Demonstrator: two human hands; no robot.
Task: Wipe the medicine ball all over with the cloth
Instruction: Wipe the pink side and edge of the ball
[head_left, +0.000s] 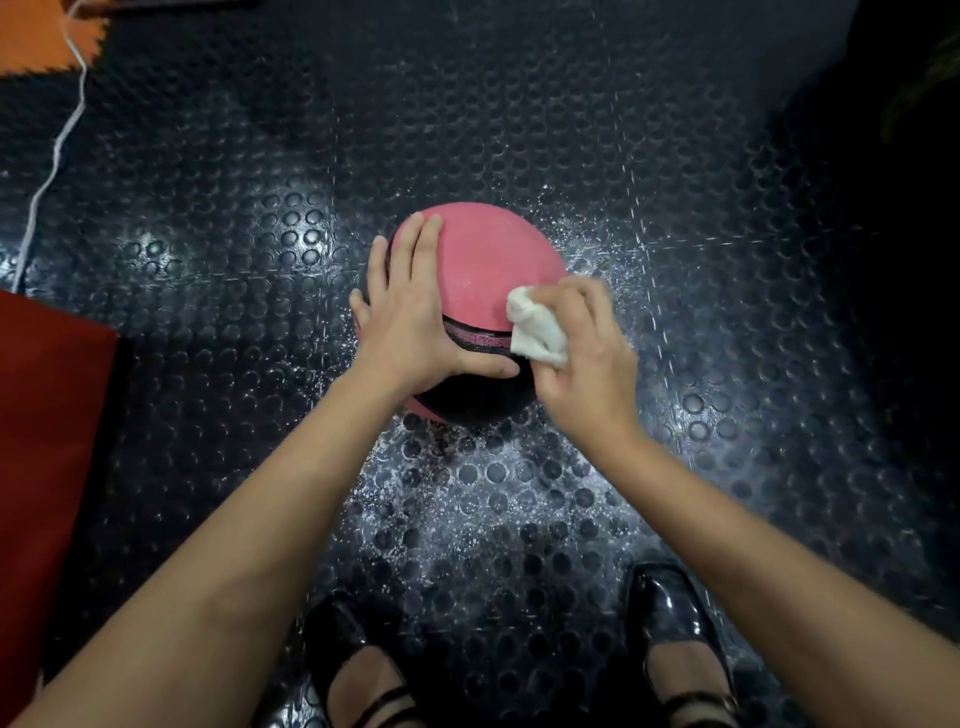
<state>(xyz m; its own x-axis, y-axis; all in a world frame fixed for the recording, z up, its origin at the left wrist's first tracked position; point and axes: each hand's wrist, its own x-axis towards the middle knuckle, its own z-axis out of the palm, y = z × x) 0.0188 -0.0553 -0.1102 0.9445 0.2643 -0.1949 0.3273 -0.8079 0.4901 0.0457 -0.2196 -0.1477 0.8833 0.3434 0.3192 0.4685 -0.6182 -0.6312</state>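
Observation:
A pink and black medicine ball (483, 265) sits on the studded black rubber floor in the middle of the view. My left hand (415, 312) lies flat on its left side, fingers straight and spread, thumb across the black band. My right hand (582, 353) grips a bunched white cloth (535, 325) and presses it against the ball's right side, where the pink part meets the black band. The ball's underside and far side are hidden.
A red mat (47, 441) lies at the left edge. An orange foam tile (36, 36) and a white cord (57, 140) lie at the top left. My two black shoes (670, 623) stand on the floor just below the ball.

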